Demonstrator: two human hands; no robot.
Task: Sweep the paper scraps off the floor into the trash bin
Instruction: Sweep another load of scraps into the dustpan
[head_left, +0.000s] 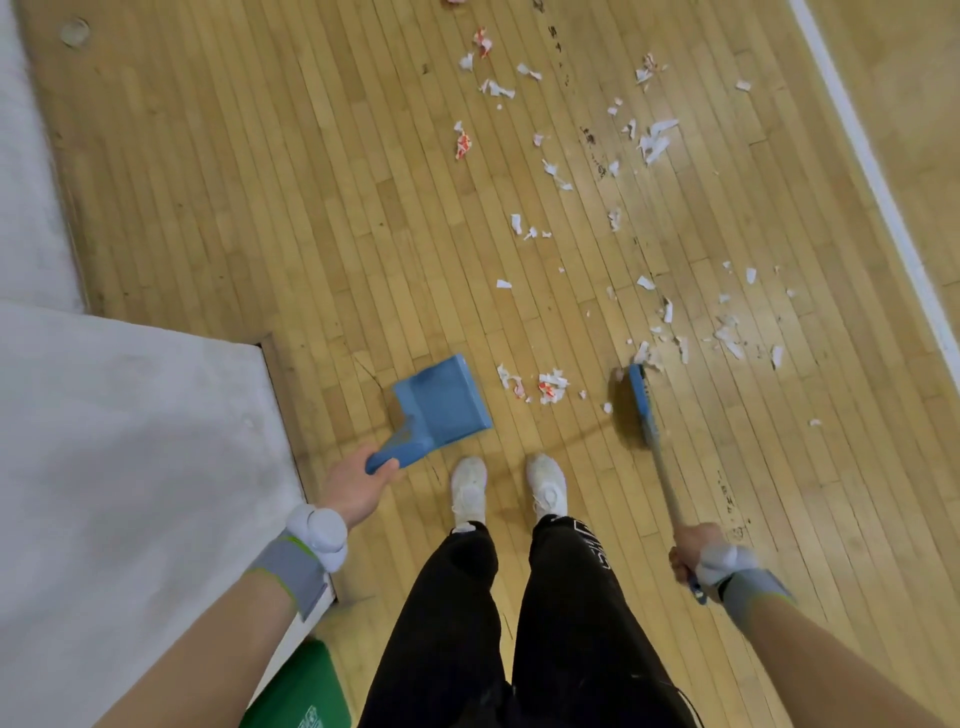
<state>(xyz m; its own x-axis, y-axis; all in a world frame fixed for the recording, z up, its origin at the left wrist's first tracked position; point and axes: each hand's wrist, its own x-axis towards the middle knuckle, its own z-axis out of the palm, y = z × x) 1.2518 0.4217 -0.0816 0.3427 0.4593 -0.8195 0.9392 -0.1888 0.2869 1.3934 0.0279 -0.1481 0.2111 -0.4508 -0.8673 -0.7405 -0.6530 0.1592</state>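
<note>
Hands low and wide apart — left hand (358, 484) curled round dustpan (442, 401), right hand (693, 548) round broom (642, 406)

Bright, even indoor light, diffuse and from overhead; no hard glare, only a faint sheen on the floor (260, 208) toward its far right side. Soft dark shadow on the boards just left of the broom (640, 400); weaker shadow around the shoes (467, 493). Right hand (693, 551) slightly smeared. Fine detail soft throughout, compression visible. Wide-angle bend: boards and white line (872, 171) curve near the floor's edges.
</note>
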